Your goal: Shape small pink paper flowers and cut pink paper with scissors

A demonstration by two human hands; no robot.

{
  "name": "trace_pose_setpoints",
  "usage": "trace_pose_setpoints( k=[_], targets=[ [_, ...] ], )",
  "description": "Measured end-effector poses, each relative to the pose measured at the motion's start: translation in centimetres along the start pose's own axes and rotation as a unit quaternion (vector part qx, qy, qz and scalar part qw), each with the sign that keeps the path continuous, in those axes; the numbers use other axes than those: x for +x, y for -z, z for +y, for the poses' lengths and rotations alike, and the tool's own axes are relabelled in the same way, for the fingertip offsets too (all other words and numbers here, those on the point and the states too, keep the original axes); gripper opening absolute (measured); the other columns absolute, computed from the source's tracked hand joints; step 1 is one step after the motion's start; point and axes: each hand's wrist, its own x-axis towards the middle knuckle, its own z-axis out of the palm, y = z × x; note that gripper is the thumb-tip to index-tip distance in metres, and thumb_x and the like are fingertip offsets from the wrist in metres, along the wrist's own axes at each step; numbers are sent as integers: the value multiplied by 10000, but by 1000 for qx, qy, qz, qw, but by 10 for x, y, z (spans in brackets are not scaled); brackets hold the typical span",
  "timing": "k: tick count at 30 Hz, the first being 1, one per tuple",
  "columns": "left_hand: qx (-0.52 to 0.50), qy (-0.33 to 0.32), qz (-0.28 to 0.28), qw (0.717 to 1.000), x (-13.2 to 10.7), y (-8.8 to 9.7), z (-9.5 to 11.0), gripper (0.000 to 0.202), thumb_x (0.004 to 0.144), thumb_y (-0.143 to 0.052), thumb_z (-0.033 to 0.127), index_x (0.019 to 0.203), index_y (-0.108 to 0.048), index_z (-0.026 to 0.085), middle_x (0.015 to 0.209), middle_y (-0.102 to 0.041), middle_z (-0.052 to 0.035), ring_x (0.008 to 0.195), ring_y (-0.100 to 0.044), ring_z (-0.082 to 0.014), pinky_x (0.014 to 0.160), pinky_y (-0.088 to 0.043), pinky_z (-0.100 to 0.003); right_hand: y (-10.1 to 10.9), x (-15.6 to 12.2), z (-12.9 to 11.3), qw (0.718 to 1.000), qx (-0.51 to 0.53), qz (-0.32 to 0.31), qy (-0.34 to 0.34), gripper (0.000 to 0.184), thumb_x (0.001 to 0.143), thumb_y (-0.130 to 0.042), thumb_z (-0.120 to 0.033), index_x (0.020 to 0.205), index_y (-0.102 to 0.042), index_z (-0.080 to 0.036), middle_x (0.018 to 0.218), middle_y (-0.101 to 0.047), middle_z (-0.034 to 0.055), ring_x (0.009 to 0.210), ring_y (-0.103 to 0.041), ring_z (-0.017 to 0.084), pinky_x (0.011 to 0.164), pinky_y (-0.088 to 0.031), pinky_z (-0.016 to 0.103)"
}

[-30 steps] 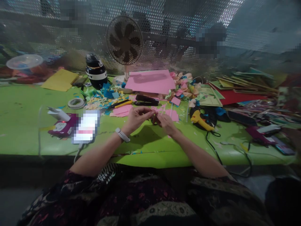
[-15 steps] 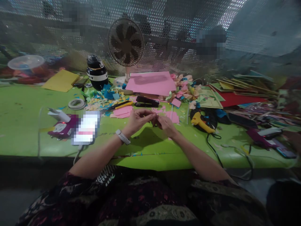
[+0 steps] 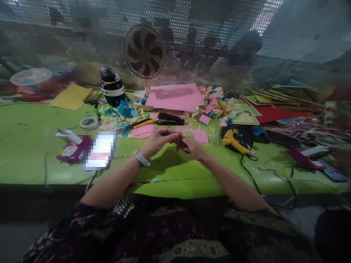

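Note:
My left hand (image 3: 162, 138) and my right hand (image 3: 191, 145) meet at their fingertips above the green table (image 3: 167, 168). Both are closed in a pinch. Whatever lies between the fingers is too small and covered to make out. A pale watch (image 3: 142, 159) is strapped on my left wrist. Just beyond my left hand lies a stack of pink paper pieces (image 3: 142, 130). Behind the hands is a black stapler (image 3: 170, 119), with a yellow cutter (image 3: 143, 122) to its left. Another pink paper piece (image 3: 201, 136) lies past my right hand.
A yellow glue gun (image 3: 236, 141) with a trailing cord lies to the right. A phone (image 3: 101, 150) on a cable and a tape roll (image 3: 89, 123) are at left. A fan (image 3: 144, 52), a bottle (image 3: 112, 87), large pink sheets (image 3: 175, 96) and paper scraps (image 3: 120, 117) stand or lie behind.
The whole view has shifted slightly. My hands stay together at nearly the same spot, with only a small shift in the right fingers.

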Motion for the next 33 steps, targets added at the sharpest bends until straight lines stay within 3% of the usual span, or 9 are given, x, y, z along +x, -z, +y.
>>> trace_pose_setpoints(
  k=[3,6,9,13,17,24,29,33],
  targets=[
    [-4,-29,40,999,1,-1,1,404,586,-924,510,597,-703,171,578,-668,-4,526,-532,-74,531,-440,-223,-5,3,2,997,18,60,50,529,972,-439,-663,858,-632,-184,623,-479,-26,520,-405,115,491,-316,264],
    [-8,-50,78,996,2,-1,2,431,580,-925,514,579,-673,165,553,-636,8,518,-514,-69,527,-420,-224,-8,7,7,986,9,116,120,418,913,-607,-611,1001,-606,-202,794,-592,7,672,-530,139,610,-431,281],
    [-9,-49,78,996,3,-1,1,397,600,-922,491,639,-707,160,593,-656,4,544,-532,-71,556,-439,-229,-9,10,12,980,-1,134,149,355,921,-620,-559,970,-610,-208,868,-613,26,739,-555,149,664,-454,293],
    [-22,-26,54,998,2,0,0,396,582,-933,470,792,-777,172,708,-729,-20,607,-599,-92,587,-472,-235,-5,10,13,981,18,132,144,341,918,-637,-540,970,-631,-203,840,-593,16,696,-530,137,618,-424,280],
    [-27,-18,55,998,4,3,-2,387,593,-920,493,790,-791,186,709,-740,-26,617,-623,-102,577,-467,-232,-3,8,10,985,45,104,129,349,913,-654,-542,961,-637,-196,755,-553,-14,643,-497,121,583,-390,267],
    [-48,2,48,998,6,4,-4,424,539,-941,508,768,-792,183,652,-713,-6,537,-539,-70,541,-433,-225,-3,4,3,993,61,51,91,431,887,-652,-616,932,-615,-190,686,-507,-41,576,-450,99,525,-371,250],
    [-20,-52,73,996,3,1,-1,394,594,-927,497,598,-702,173,581,-656,7,547,-521,-68,564,-436,-223,-7,3,3,981,24,139,135,452,877,-664,-628,1031,-625,-204,821,-602,10,595,-513,109,518,-433,256],
    [-17,-55,59,997,4,1,-1,366,597,-928,485,731,-771,182,659,-705,-12,561,-545,-76,563,-448,-231,-6,4,4,970,4,183,160,451,914,-595,-652,972,-650,-208,806,-597,13,547,-497,101,501,-427,264]
  ],
)
